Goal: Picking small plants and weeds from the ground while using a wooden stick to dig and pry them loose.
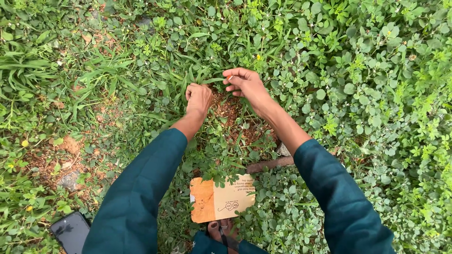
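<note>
Both my hands are just above the middle of the frame, over a small patch of bare reddish soil (225,109) ringed tightly by weeds. My left hand (198,97) is curled into a loose fist at the patch's left edge, knuckles up, bunched around the base of a grass tuft (197,75); I cannot tell how much of it sits inside my grip. My right hand (246,83) is at the patch's upper right edge, fingers drawn together in a pinch on one narrow grass blade (213,81) that runs across toward my left hand.

There is little open room: the soil patch is the only gap, and leaves press in on every side. Long, strappy grass fills the upper left; small round-leaved creeping plants (367,94) mat the whole right side, soft and dense. Another crumbly bare spot (52,162) shows at the lower left.

Below my hands, at the bottom centre, a flat cardboard piece (221,200) lies on the greenery, tan and orange, partly overlapped by leaves. A brown stick-like handle (270,164) runs just above it toward my right sleeve. A dark, glossy phone (70,231) lies flat in the lower left corner, beside my teal left sleeve (141,188).
</note>
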